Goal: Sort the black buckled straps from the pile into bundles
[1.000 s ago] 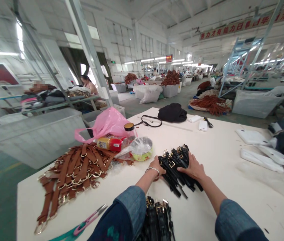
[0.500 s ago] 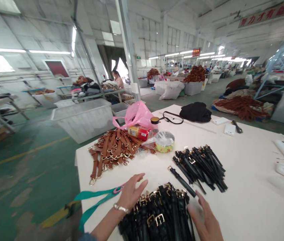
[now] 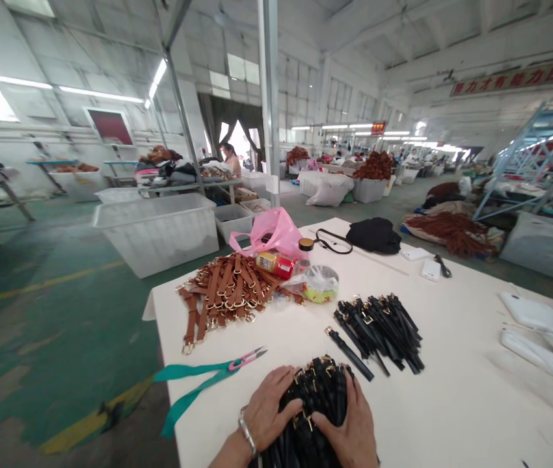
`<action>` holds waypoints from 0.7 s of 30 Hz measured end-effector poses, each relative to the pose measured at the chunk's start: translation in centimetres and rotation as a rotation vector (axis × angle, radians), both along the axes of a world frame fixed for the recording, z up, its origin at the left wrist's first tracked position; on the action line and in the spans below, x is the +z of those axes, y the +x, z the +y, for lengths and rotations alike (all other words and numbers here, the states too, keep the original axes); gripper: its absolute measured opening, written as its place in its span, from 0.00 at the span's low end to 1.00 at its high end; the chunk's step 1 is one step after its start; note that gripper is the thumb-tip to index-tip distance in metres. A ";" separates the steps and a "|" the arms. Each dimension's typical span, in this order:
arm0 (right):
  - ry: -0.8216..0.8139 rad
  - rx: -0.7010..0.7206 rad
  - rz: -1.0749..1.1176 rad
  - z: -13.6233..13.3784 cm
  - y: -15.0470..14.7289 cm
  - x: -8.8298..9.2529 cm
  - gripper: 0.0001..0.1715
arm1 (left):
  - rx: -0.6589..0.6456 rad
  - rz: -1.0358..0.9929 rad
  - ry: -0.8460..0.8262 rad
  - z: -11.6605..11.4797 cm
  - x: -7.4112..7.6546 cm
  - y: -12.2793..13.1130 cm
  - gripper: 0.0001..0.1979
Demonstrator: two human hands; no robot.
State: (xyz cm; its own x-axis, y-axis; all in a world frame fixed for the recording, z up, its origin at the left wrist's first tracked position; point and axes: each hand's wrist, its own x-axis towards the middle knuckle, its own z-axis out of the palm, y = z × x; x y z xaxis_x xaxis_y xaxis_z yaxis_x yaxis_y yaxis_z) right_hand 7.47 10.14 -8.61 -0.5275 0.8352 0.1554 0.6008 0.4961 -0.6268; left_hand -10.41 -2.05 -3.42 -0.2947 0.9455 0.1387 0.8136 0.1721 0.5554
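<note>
A thick pile of black straps with gold buckles (image 3: 323,383) lies at the near edge of the table. My left hand (image 3: 269,406), with a silver bracelet at the wrist, presses on its left side, fingers wrapped round the straps. On the right side my right hand (image 3: 352,426) grips the same pile, its thumb across the top. Beyond them rests a second bunch of black straps (image 3: 384,328), with one single strap (image 3: 349,353) beside it. Pink-handled snips (image 3: 247,359) tied to a green ribbon (image 3: 193,371) lie left of my left hand.
Brown straps with rings (image 3: 230,289), a pink bag (image 3: 276,231), a red and yellow bottle (image 3: 275,265) and a clear bag (image 3: 315,284) lie on the white table (image 3: 452,390). Black cloth (image 3: 374,234) is at the back; a large bin (image 3: 159,227) stands beyond the left edge.
Both hands have closed in from the sides onto the near pile of black straps. The view has shifted slightly, and the pink snips now show fully.
</note>
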 end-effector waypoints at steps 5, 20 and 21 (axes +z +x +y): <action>0.025 0.081 0.036 -0.3 1.6 -0.4 0.56 | 0.037 0.003 0.061 -0.5 0.2 2.2 0.25; -0.128 0.038 0.120 -1.8 16.6 0.0 0.50 | 0.003 -0.129 0.061 -0.9 -5.7 15.8 0.33; -0.152 0.022 0.119 -1.8 18.0 -0.1 0.50 | 0.008 -0.117 0.099 -0.5 -6.4 17.3 0.33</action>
State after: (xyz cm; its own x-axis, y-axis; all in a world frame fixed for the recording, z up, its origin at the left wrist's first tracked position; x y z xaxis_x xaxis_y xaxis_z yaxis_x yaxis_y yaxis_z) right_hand 25.42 8.31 -8.70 -0.5316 0.8422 0.0903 0.5080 0.4023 -0.7617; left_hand 6.86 -2.54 -9.83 -0.3219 0.9264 0.1951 0.7408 0.1181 0.6613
